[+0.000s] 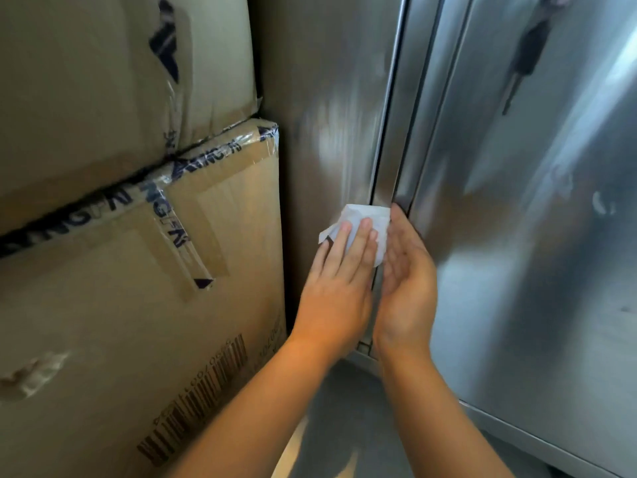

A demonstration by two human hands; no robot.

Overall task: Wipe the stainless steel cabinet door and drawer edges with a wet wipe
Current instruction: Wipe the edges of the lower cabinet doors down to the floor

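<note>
Left grip [339, 270] lies flat with straight fingers, pressing the wet wipe [367, 215] against the steel just below the middle of the frame; it clasps nothing. Right grip [406, 270] stands edge-on just beside it, fingers straight and holding nothing, fingertips touching the wipe's right side and the upright edge of the cabinet door [517, 253].

The wipe looks light, limp and crumpled, so it will likely bunch or slip under flat fingers. Folding it over the fingertips, or pinching a fold, should let it run along the narrow groove [387, 132] that climbs from the wipe toward the top centre.

Both the door and the steel panel [327, 115] left of the groove are smooth, hard and shiny, with pale smears and blurred reflections; wet, they probably turn slick. Two taped cardboard boxes [103, 305] are stacked along the left of the frame, close against the panel. Grey floor [331, 408] shows at the bottom. A dark shape at upper right is too blurred to identify.
</note>
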